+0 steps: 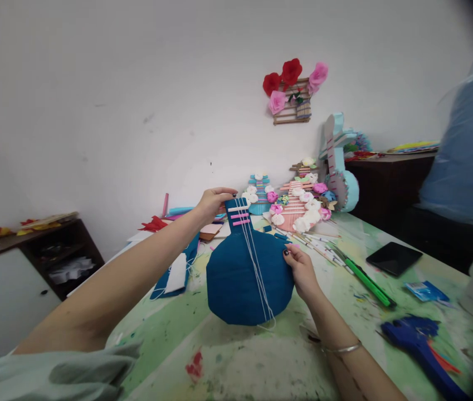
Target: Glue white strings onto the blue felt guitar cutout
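A dark blue craft guitar (240,278) with pink frets and white thread strings stands tilted up from the table (228,356). My left hand (212,203) is closed on the top of its neck, fingers wrapped over the edge. My right hand (301,270) grips the right edge of its round body, thumb on the front. Loose white string ends hang off the bottom of the body.
Behind the guitar stand flower-decorated stick crafts (298,203) and a pale blue guitar model (339,167). A green tool (365,278), a black phone (394,258), a blue packet (424,290) and a blue glue gun (418,342) lie to the right. A blue piece with white padding (176,273) lies left.
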Available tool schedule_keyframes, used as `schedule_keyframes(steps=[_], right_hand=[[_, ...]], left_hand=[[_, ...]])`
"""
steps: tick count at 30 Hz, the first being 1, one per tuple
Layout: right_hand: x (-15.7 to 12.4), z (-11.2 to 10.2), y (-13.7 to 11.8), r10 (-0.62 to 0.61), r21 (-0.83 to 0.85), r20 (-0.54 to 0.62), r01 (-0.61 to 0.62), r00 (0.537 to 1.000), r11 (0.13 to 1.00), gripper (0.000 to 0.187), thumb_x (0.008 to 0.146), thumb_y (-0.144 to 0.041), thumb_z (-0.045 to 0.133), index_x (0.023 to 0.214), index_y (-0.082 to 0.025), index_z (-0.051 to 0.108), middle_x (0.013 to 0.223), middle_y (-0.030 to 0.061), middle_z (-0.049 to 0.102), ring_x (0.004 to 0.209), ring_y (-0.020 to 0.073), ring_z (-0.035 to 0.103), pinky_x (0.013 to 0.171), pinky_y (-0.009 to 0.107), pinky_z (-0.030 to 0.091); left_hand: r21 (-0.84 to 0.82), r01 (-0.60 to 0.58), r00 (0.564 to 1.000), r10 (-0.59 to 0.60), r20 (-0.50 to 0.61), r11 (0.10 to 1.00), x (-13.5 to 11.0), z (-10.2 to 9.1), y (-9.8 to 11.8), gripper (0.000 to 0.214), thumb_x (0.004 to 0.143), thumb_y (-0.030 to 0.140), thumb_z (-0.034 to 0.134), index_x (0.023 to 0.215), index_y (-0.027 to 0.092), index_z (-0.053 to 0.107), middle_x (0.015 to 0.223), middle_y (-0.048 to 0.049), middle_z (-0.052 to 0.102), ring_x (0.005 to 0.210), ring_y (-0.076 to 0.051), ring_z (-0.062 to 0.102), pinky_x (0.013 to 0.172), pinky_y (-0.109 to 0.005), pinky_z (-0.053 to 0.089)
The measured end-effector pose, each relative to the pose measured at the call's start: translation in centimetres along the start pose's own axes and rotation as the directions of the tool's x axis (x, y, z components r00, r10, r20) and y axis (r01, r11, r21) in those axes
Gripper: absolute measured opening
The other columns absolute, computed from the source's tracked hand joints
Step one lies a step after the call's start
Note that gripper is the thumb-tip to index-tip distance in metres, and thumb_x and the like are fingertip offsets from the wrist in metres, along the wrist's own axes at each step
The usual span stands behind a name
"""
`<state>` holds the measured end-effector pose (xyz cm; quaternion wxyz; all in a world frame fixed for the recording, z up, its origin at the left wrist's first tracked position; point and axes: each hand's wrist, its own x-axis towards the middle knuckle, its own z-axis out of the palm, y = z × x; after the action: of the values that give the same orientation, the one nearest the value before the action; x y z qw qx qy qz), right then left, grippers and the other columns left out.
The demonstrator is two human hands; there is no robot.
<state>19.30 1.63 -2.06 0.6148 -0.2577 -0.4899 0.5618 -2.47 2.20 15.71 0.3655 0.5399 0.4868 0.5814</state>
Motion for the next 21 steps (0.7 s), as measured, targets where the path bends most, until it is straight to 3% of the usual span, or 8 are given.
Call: schedule_keyframes(steps=[8,13,21], right_hand=[[0.0,0.1,0.0,0.002,0.025,-0.025,-0.001,1.000,1.000,0.026,0.060,-0.039,0.074,0.080,-0.023,0.067,0.071,-0.0011,0.072,0.066,0.0212,0.063,0.066,0.032,0.046],[0.1,0.0,0.1,0.000,0.020,-0.022,0.001,1.000,1.000,0.027,0.060,-0.040,0.073,0.080,-0.023,0.067,0.072,-0.0003,0.072,0.066,0.0213,0.062,0.067,0.033,0.046],[0.3,-0.2,0.5,-0.013,0.003,-0.039,0.013,0.999,1.000,0.027,0.062,-0.040,0.072,0.083,-0.024,0.067,0.073,0.0000,0.072,0.069,0.0226,0.063,0.068,0.034,0.046]], left_hand=[[-0.057,0.100,0.993,-0.096,0.071,0.993,0.3,-0.7,-0.2,0.017,0.070,0.011,0.065,0.085,0.015,0.072,0.082,-0.0102,0.071,0.069,-0.016,0.064,0.064,-0.029,0.052],[-0.083,0.089,0.990,-0.079,0.117,0.993,0.2,-1.1,-0.8,0.019,0.074,0.011,0.063,0.091,0.014,0.070,0.086,-0.0108,0.071,0.071,-0.016,0.066,0.067,-0.031,0.053],[-0.121,0.056,0.984,-0.035,0.172,0.991,-0.2,-1.4,-1.2,0.020,0.068,0.008,0.066,0.087,0.012,0.069,0.081,-0.0084,0.071,0.073,-0.017,0.067,0.073,-0.034,0.053]])
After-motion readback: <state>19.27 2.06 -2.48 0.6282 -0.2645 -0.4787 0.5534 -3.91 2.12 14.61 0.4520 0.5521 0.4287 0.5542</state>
